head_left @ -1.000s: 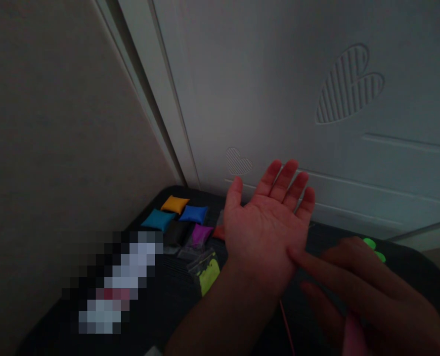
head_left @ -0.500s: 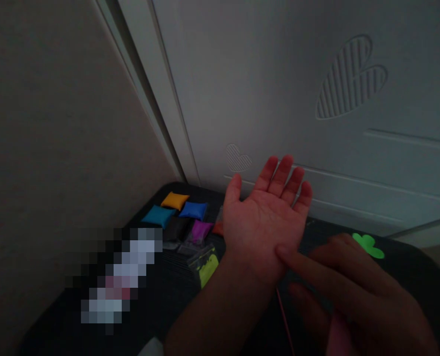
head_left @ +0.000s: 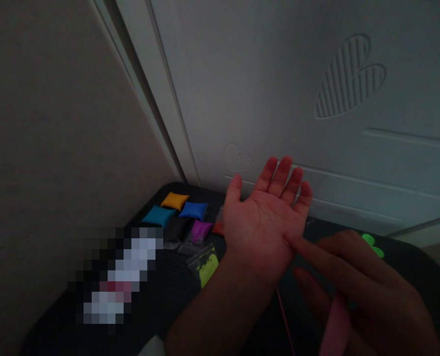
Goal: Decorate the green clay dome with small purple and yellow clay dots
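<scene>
My left hand (head_left: pixel 266 227) is held palm up over the dark table, fingers spread apart and nothing plainly lying on the palm. The index fingertip of my right hand (head_left: pixel 368 291) touches the heel of that palm on its little-finger side. A tiny pale spot shows at this fingertip, too small to name. Tucked against the lower fingers of my right hand is a flat pink strip-like tool (head_left: pixel 334 326); its lower end runs out of the picture. Below my left wrist, a thin pink stick (head_left: pixel 285 319) slants across the table.
Behind my left hand lie small packets: orange (head_left: pixel 174 200), teal (head_left: pixel 158 215), blue (head_left: pixel 193 210), black (head_left: pixel 176 229) and purple (head_left: pixel 200 230). A clear bag with yellow-green stuff (head_left: pixel 208 269) is near my wrist. A green flower-like piece (head_left: pixel 372 244) is partly hidden. A white door (head_left: pixel 260 89) stands behind.
My right index fingertip has slid slightly up and right on the palm. The right hand now covers more of the green piece, and more of the pink tool shows.
</scene>
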A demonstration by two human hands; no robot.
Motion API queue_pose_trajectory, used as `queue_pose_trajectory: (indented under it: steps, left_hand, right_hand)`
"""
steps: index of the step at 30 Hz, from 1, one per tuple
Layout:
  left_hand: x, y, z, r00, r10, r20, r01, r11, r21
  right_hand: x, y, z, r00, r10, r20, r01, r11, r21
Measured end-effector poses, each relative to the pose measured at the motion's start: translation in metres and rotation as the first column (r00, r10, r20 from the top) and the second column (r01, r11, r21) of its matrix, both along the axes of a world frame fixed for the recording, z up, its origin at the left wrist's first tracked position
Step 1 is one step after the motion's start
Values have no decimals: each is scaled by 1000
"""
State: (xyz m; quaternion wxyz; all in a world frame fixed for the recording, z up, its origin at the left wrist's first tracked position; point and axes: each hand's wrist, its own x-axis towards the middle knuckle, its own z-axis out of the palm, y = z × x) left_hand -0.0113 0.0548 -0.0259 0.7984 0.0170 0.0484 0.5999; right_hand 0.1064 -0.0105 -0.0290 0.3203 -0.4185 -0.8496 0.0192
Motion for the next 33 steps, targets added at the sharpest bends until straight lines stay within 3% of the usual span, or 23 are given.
queue_pose_trajectory:
  steps: [5,18,28,33]
  left_hand:
    - [0,1,-2,1000,11,5,-11,1000,18]
    - [1,0,-2,999,-30,31,30,999,18]
    - [2,-7,1,998,-42,-51,52,976,214]
    - [1,-7,2,998,-4,-55,18,965,262]
  right_hand:
    - [-5,0,-3,996,87,3,-87,995,52]
    - [1,6,-5,999,-19,-43,17,999,-47]
    - [3,4,-5,996,-7,-84,3,999,-51]
    - [-4,3,-2,994,83,-68,-84,996,-13]
